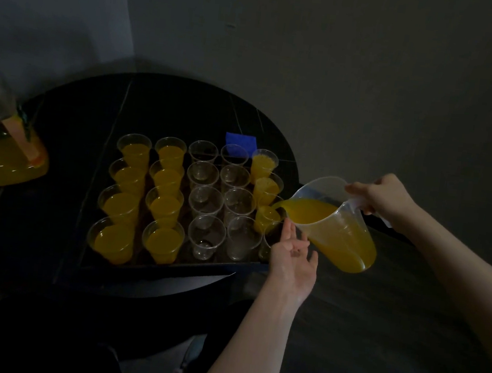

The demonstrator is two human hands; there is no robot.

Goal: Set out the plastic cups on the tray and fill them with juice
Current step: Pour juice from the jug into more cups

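Observation:
A dark tray on the round black table holds several clear plastic cups in rows. The two left columns are filled with orange juice; the two middle columns stand empty. My right hand grips the handle of a clear jug of orange juice, tilted left, its spout over a cup in the right column that holds juice. My left hand is palm up with relaxed fingers under the jug, touching its lower side. The nearest right-column cup is partly hidden behind that hand.
A large clear juice bottle lies tilted at the table's left edge, part full. A blue square sits behind the tray. Walls stand close behind the table. The scene is dim.

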